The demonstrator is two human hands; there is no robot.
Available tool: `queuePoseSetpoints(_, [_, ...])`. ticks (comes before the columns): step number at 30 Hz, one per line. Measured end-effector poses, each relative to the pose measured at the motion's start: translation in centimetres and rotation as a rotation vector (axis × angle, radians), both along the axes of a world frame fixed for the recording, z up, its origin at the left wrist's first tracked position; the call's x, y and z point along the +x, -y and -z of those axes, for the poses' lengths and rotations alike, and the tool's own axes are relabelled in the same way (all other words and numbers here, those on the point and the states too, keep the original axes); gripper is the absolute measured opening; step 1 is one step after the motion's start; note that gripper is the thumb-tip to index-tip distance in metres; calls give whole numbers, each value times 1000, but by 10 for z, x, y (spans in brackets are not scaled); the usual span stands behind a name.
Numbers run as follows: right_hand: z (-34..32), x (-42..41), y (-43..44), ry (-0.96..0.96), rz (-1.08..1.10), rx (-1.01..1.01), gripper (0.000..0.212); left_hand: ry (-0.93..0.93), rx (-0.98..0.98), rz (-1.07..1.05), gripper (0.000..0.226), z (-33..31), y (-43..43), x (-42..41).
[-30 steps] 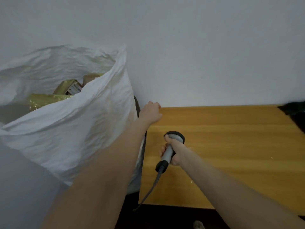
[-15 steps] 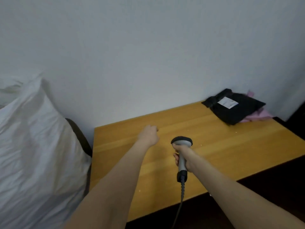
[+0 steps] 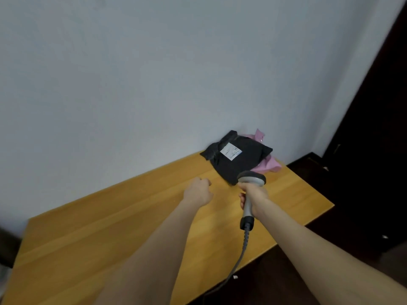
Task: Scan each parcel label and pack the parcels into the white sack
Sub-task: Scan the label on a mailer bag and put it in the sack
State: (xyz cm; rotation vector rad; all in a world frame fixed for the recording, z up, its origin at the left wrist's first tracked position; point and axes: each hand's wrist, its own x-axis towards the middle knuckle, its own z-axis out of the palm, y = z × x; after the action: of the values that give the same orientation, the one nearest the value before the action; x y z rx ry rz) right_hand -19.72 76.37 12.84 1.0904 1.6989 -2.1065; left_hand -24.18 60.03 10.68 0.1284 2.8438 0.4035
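A black parcel (image 3: 236, 159) with a white label (image 3: 230, 152) lies at the far right end of the wooden table (image 3: 110, 238), against the wall. Under it a pink parcel (image 3: 268, 165) sticks out to the right. My right hand (image 3: 253, 199) grips the grey handle of a barcode scanner (image 3: 251, 181), whose head sits just in front of the black parcel. My left hand (image 3: 198, 191) hovers over the table left of the scanner, fingers loosely curled, holding nothing. The white sack is out of view.
A white wall runs behind the table. Dark floor and a dark upright surface (image 3: 374, 150) lie past the table's right end. The scanner's cable (image 3: 233, 271) hangs over the table's front edge.
The view has swung right, from the white sack on the left to the table's right end. Both hands moved right toward the black parcel, the scanner still in my right hand.
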Motion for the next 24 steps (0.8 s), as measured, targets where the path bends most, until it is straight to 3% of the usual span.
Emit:
queuePoseSetpoints(5, [5, -54, -56, -18, 53, 19, 13, 49, 54, -18, 59, 29, -48, -52])
queuePoseSetpoints(8, [16, -95, -80, -18, 72, 68, 17, 117, 184, -106, 70, 54, -72, -90])
queuePoseSetpoints(14, [56, -192, -106, -30, 99, 146, 17, 306, 673, -527, 80, 118, -108, -174])
queuePoseSetpoints(18, [88, -236, -115, 10, 83, 153, 13, 462, 800, -820, 84, 158, -120, -210])
queuePoseSetpoints(21, [105, -255, -118, 24, 35, 173, 14, 414, 872, -934, 68, 178, -126, -231])
queuePoseSetpoints(24, [114, -265, -116, 27, -9, 166, 15, 310, 769, -986, 24, 185, -115, -239])
